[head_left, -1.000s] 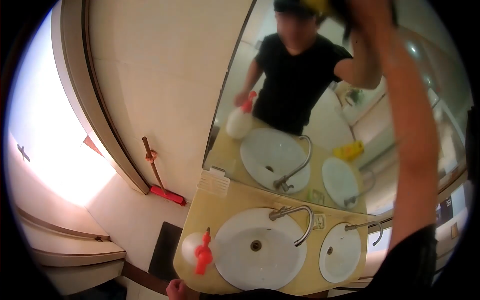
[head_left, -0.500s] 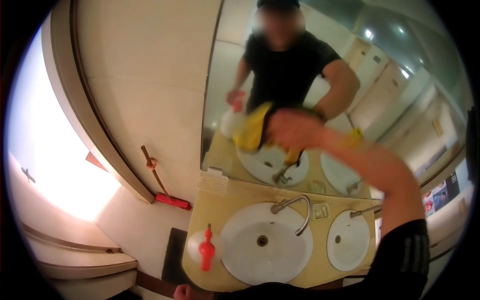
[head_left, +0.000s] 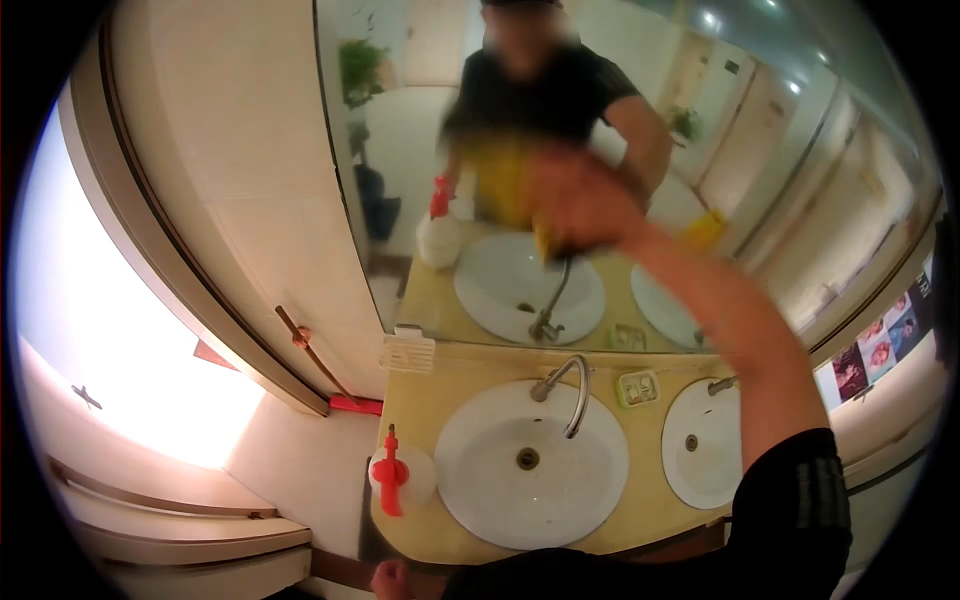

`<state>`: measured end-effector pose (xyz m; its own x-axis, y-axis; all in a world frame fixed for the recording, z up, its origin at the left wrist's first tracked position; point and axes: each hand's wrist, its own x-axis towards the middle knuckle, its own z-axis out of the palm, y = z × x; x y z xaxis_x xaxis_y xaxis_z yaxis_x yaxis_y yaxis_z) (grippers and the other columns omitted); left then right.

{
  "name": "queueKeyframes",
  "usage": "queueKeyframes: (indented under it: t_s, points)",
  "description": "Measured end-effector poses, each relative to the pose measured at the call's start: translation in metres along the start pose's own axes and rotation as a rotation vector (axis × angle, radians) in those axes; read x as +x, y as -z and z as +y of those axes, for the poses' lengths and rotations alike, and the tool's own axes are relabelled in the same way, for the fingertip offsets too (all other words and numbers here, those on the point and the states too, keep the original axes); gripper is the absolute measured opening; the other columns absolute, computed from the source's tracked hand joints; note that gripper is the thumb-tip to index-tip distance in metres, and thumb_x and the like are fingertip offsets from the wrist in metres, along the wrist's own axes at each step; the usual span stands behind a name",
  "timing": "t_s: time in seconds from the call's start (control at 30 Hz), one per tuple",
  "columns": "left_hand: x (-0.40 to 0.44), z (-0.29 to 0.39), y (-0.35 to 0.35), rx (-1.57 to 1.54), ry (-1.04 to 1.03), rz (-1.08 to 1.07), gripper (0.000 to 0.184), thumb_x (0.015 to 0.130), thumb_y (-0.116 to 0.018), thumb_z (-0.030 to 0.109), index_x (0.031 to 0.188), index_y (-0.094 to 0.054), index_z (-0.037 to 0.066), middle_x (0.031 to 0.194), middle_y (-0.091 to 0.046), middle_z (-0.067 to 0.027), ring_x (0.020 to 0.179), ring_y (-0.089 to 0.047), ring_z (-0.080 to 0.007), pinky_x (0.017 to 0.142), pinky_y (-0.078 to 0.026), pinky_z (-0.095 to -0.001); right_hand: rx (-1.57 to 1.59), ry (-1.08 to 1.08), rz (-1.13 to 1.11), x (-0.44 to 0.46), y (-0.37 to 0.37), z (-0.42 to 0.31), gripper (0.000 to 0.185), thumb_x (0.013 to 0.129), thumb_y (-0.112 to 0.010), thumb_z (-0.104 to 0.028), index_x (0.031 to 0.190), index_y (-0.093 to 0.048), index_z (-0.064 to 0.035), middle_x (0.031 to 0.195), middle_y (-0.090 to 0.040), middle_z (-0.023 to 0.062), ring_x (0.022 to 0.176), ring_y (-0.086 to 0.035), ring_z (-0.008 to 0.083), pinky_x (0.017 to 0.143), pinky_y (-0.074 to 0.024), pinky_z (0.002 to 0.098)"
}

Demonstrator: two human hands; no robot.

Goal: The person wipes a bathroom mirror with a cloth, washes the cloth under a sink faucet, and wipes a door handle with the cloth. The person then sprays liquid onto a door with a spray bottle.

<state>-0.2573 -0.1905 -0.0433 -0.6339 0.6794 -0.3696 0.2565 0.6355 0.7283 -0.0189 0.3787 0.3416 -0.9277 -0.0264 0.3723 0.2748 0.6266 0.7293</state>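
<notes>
My right hand [head_left: 585,200], smeared by motion, is closed on a yellow cloth [head_left: 505,185] with dark edging and is raised at the mirror [head_left: 420,130]. Whether the cloth touches the glass cannot be made out. At the bottom edge, my left hand [head_left: 392,578] shows only in part, its fingers curled into a fist near the counter's front, with nothing seen in it. Just above it on the counter [head_left: 480,370] stands a white spray bottle [head_left: 420,475] with a red trigger head [head_left: 392,478].
Below the mirror, a white basin [head_left: 480,490] has a curved metal faucet [head_left: 578,385]; a second basin [head_left: 695,470] lies to the right. A soap dish [head_left: 637,388] sits between them. A white rack [head_left: 408,350] is at the back left corner. A red-headed broom [head_left: 355,404] leans by the doorway.
My view has shifted, so more of the mirror's left side shows. My right hand and the cloth appear higher in the picture. My left hand appears slightly farther right, still curled.
</notes>
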Motion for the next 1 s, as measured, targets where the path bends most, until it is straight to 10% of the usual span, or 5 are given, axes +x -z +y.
queueKeyframes:
  t_s: [0.03,0.17,0.53,0.87,1.0]
  points:
    - [-0.01,-0.001,-0.001,0.015,-0.011,0.012,0.024,0.088,-0.064,0.021,0.099,-0.067,0.0,0.095,-0.069,-0.0153,0.09,-0.065,-0.0253,0.082,-0.05,-0.0358,0.78,0.174,-0.256,-0.055,-0.085,-0.026,0.046,0.08,-0.055,-0.016,0.125,-0.057,-0.0102,0.135,-0.051,0.0096,0.127,-0.046,0.0235,0.105,-0.0377,0.0387]
    - [-0.033,0.006,0.0,-0.018,-0.049,0.04,0.026,0.087,-0.064,0.022,0.101,-0.066,0.0,0.098,-0.068,-0.0162,0.093,-0.065,-0.0273,0.084,-0.05,-0.037,0.52,0.17,-0.403,-0.218,-0.085,-0.14,0.023,0.078,-0.059,-0.016,0.098,-0.062,-0.0058,0.103,-0.063,0.0128,0.108,-0.057,0.0283,0.104,-0.0356,0.0463]
    - [-0.035,0.095,-0.083,0.2,-0.387,-0.202,0.027,0.085,-0.066,0.03,0.094,-0.069,0.006,0.084,-0.069,-0.0137,0.08,-0.068,-0.0293,0.073,-0.053,-0.0374,1.532,-2.046,-0.341,-0.312,0.04,-0.278,0.032,0.09,-0.062,-0.029,0.095,-0.064,0.0031,0.088,-0.067,0.01,0.081,-0.063,0.0222,0.073,-0.0488,0.036]
    - [0.032,0.214,-0.222,-0.975,0.284,-0.828,0.035,0.093,-0.058,0.029,0.121,-0.055,0.008,0.1,-0.064,-0.0063,0.094,-0.062,-0.0219,0.087,-0.047,-0.0357,2.379,-2.112,-0.305,-0.228,0.041,-0.389,0.038,0.091,-0.06,-0.034,0.107,-0.063,0.0009,0.095,-0.066,0.0128,0.083,-0.064,0.0185,0.071,-0.0511,0.0344]
    - [0.053,0.216,-0.227,-0.736,0.445,-0.666,0.034,0.09,-0.063,0.022,0.119,-0.054,0.005,0.096,-0.064,-0.0079,0.079,-0.062,-0.0199,0.069,-0.05,-0.0309,1.454,-1.548,-0.634,-0.239,-0.012,-0.362,0.037,0.088,-0.056,-0.026,0.115,-0.059,-0.0006,0.11,-0.062,0.0205,0.098,-0.063,0.0266,0.084,-0.0499,0.0418]
